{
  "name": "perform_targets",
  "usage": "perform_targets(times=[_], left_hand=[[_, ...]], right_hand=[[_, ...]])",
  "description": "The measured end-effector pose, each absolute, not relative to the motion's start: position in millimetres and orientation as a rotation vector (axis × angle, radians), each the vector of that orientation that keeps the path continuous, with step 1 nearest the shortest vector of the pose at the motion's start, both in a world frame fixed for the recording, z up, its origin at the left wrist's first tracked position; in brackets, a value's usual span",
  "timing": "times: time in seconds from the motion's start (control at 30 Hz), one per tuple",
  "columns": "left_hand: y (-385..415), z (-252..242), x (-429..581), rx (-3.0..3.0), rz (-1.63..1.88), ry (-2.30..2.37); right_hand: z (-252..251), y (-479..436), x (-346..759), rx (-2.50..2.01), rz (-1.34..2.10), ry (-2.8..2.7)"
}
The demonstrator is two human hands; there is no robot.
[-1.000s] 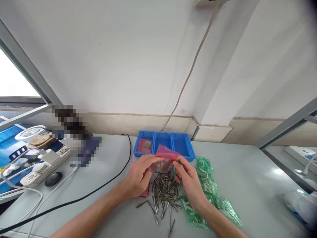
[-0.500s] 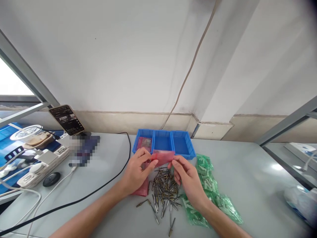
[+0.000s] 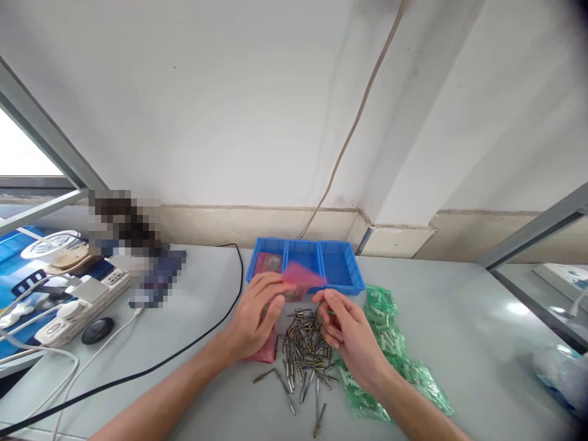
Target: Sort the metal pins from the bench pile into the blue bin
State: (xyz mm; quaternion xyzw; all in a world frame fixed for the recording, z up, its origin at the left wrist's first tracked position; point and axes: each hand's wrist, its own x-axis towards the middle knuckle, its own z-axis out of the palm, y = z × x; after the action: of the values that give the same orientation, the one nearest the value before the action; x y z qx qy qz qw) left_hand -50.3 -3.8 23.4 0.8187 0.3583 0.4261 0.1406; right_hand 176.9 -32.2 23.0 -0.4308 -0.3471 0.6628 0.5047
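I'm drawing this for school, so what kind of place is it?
Probably a small workshop: the grey table has a pile of metal pieces, a blue tray with three compartments, and green plastic bags of little parts.

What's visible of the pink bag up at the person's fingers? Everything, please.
The pink bag is a small, thin, translucent piece that looks like plastic. It is motion-blurred, so its seal and contents can't be made out. The left hand grips its left side; its right corner reaches close to the fingertips of the right hand, contact unclear. It is tilted, its top rising toward the left, and overlaps the blue tray in view, beyond the loose metal pieces.
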Motion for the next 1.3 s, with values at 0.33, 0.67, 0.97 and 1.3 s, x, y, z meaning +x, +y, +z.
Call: perform_targets(times=[0.33, 0.67, 0.97, 1.3], left_hand=[[48.6, 1.4, -87.1, 2.116, 1.242, 1.647], [49.6, -5.2, -78.9, 2.263, 1.066, 1.577], [40.6, -6.4, -74.6, 2.548, 0.936, 1.712], [40.6, -13.5, -72.8, 2.576, 0.950, 1.596]], right_hand=[[19.8, -32.2, 179.5, -1.090, 1.559, -0.934], [14.5, -31.6, 177.2, -1.130, 1.531, -1.011], [11.1, -36.1, 180.2, -1.227, 1.324, -1.337], [30.7, -41.2, 167.3, -0.934, 0.520, -2.422]])
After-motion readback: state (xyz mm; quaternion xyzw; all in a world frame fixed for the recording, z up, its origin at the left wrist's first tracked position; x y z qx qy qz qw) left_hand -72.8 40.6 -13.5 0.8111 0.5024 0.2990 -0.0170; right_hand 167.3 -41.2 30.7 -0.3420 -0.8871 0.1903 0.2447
